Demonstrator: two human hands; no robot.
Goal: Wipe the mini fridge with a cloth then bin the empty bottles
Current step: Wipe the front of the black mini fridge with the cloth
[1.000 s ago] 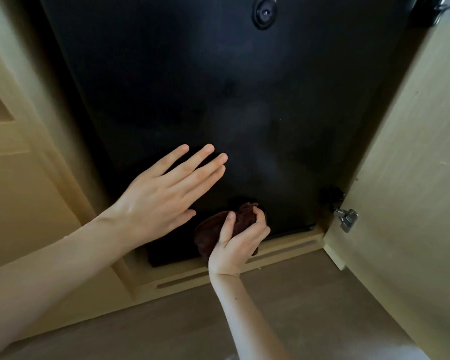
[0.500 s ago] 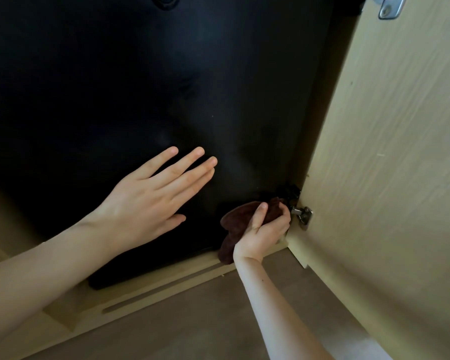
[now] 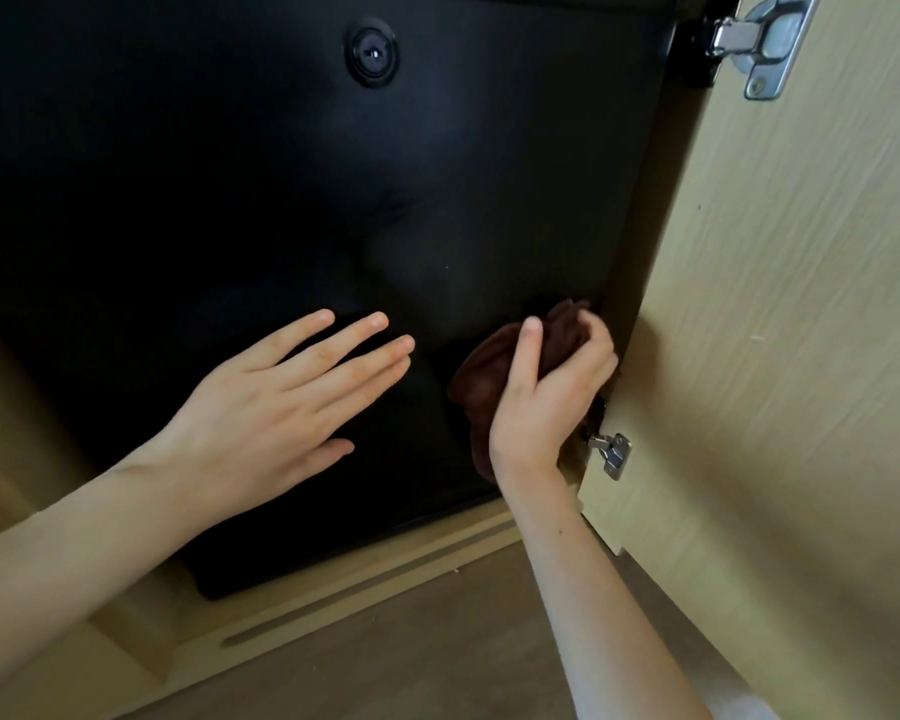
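While left hand (image 3: 261, 413) lies flat, right hand (image 3: 546, 397) grips cloth (image 3: 494, 366).

There is a single view — a wide-angle head camera, looking forward and down from close range at the flat black front of a mini fridge (image 3: 281, 200) set in a pale wooden cabinet. The open light-wood cabinet door (image 3: 801, 356) fills the right edge, bowed by the lens; grey-brown floor (image 3: 385, 667) runs along the bottom. The camera seems low — perhaps crouched.
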